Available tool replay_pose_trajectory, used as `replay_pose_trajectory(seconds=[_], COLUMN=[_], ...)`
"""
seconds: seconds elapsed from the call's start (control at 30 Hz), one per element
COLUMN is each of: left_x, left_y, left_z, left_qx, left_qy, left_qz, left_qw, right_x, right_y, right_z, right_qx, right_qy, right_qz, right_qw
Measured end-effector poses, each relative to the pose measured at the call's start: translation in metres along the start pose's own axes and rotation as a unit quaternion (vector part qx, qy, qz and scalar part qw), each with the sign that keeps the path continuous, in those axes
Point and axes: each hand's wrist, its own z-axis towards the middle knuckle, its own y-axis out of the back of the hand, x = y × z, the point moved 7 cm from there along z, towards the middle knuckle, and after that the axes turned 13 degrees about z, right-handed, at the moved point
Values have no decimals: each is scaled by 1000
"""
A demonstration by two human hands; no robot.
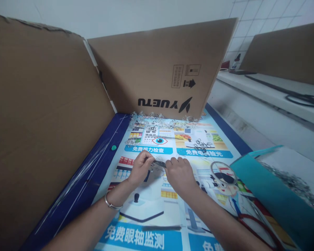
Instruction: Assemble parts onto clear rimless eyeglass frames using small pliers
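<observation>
My left hand and my right hand meet over a printed poster mat. Both are closed in a pinch on a small dark thin piece held between them; what it is I cannot make out. A silver bangle sits on my left wrist. Just beyond the hands lies a cluster of small black rings. A heap of small clear plastic bits lines the far edge of the mat.
Cardboard panels stand at the left and at the back, the back one printed YUETU. A teal box holding tangled metal pieces sits at the right. A red loop lies near it. A white counter with cables runs behind.
</observation>
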Motion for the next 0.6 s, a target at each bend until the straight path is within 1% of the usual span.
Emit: replay_pose_trajectory(seconds=[0.1, 0.23, 0.43, 0.6], left_x=[1, 4, 8, 5], left_y=[0, -2, -5, -6], left_z=[0, 1, 3, 4], left_qx=[-2, 12, 35, 54], left_qy=[5, 23, 62, 54], left_qz=[-9, -35, -92, -122], left_qw=[1000, 999, 993, 990], right_x=[0, -1, -10, -13], right_y=[-1, 0, 0, 4], right_z=[0, 0, 4, 5], right_qx=[5, 8, 21, 6], right_qy=[-1, -5, -42, -34], right_qz=[-2, 0, 40, 55], right_qw=[1000, 1000, 998, 998])
